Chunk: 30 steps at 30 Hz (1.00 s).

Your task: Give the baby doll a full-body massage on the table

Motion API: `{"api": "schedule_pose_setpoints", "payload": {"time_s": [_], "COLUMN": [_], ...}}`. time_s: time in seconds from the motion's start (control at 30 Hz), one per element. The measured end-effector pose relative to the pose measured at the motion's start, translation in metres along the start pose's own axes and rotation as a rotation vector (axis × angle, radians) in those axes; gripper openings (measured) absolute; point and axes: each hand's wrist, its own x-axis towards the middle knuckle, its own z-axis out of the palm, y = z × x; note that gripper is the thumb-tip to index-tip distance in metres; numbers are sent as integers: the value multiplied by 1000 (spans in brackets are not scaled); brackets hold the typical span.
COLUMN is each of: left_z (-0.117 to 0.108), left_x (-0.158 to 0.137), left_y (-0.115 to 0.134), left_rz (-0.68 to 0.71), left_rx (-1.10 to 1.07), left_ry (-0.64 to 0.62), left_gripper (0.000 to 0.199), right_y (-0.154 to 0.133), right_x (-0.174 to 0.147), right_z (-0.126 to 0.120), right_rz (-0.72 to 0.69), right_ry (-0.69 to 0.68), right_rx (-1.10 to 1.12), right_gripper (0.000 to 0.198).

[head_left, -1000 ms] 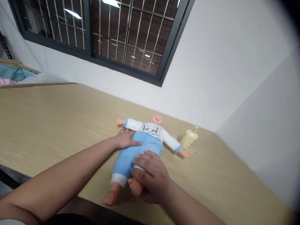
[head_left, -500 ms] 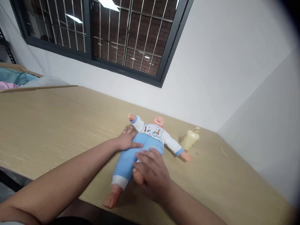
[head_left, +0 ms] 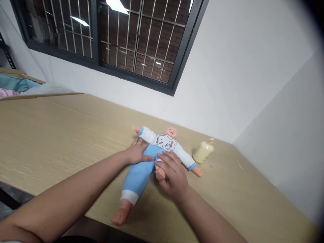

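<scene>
Frame centre: the right hand (head_left: pixel 172 173) closes around the doll (head_left: pixel 149 158)'s folded leg; the left hand (head_left: pixel 138 153) lies open, flat, steadying its hip. Bending continues; gentle pressure needed.

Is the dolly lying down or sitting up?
Lying down. The doll is flat on its back on the table, face up, arms spread.

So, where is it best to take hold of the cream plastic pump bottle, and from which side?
Probably around the wide body of the cream plastic pump bottle, coming from its open right side. It leans with its narrow pump head pointing up toward the wall, and the baby doll's outstretched arm lies close on its left.
</scene>
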Motion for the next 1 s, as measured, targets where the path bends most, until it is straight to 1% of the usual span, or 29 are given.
{"api": "schedule_pose_setpoints", "payload": {"time_s": [0.1, 0.2, 0.27, 0.33, 0.4, 0.5, 0.63, 0.73, 0.87, 1.0], "left_z": [-1, -5, -8, -11, -12, -12, -10, -10, -14, -14], "left_x": [-1, -2, -4, -5, -6, -7, -7, -7, -8, -8], "left_y": [0, 1, 3, 6, 9, 12, 14, 15, 17, 17], "left_rz": [-54, -77, -93, -115, -144, -158, -19, 61, 112, 60], "left_rx": [-15, -27, -32, -30, -28, -1, 72, 106, 110, 112], "left_ry": [-50, -77, -95, -116, -129, -121, -29, 17, 1, -12], "left_gripper": [100, 98, 100, 101, 103, 105, 103, 102, 100, 100], "right_y": [-22, -39, -45, -47, -45, -34, -2, 17, 21, 13], "right_x": [2, 0, -2, -6, -8, -7, -4, -2, -2, -1], "right_z": [-6, -7, -3, 1, 4, 3, 0, 2, 7, 7], "right_rz": [-56, -149, -203, -229, -227, -195, -83, -3, 21, 23], "right_ry": [-28, -120, -223, -312, -335, -256, -128, -80, -64, -41], "right_rx": [48, 135, 211, 262, 269, 194, -1, -48, -35, -24], "right_gripper": [26, 30, 32, 32, 32, 31, 25, 19, 16, 17]}}
